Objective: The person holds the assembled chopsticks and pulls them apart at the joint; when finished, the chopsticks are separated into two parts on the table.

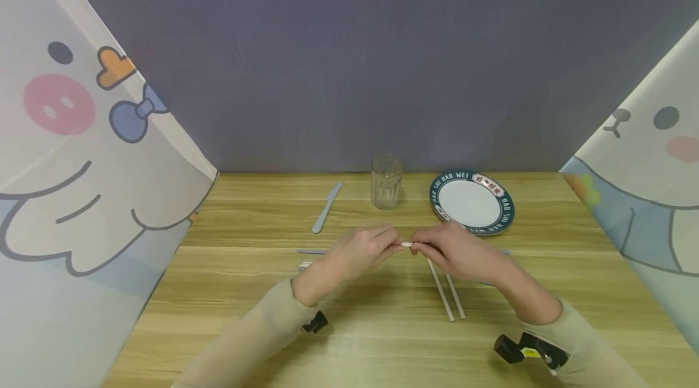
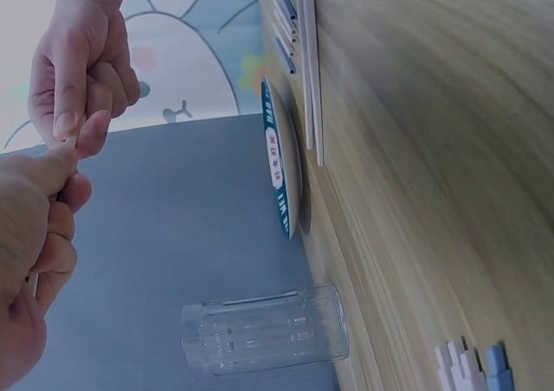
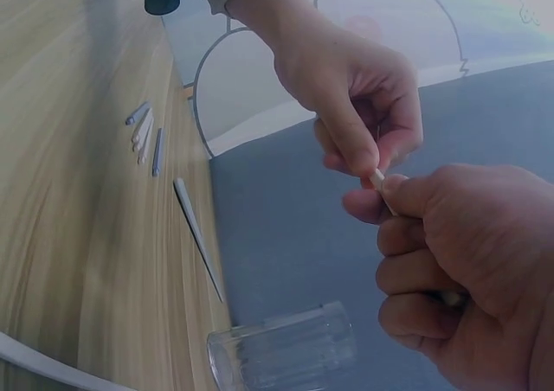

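Both hands meet above the table and hold a small white stick-like piece [image 1: 406, 245]; most of it is hidden in the fingers, so its exact kind cannot be told. My left hand [image 1: 357, 251] pinches one end between thumb and fingers. The other end is pinched by my right hand [image 1: 459, 248], its remaining fingers curled in. Below the right hand, two white chopsticks [image 1: 441, 291] lie side by side on the table. Blue sticks [image 1: 310, 252] and white sticks [image 2: 454, 361] lie crosswise under the hands, partly hidden.
A clear glass [image 1: 386, 184] stands upright near the back wall. Right of it lies a plate [image 1: 505, 212] with a dark green lettered rim. A light grey knife [image 1: 326, 209] lies on the left of the wooden table [image 1: 229, 309]. Cartoon-printed panels [image 1: 43, 194] flank the sides.
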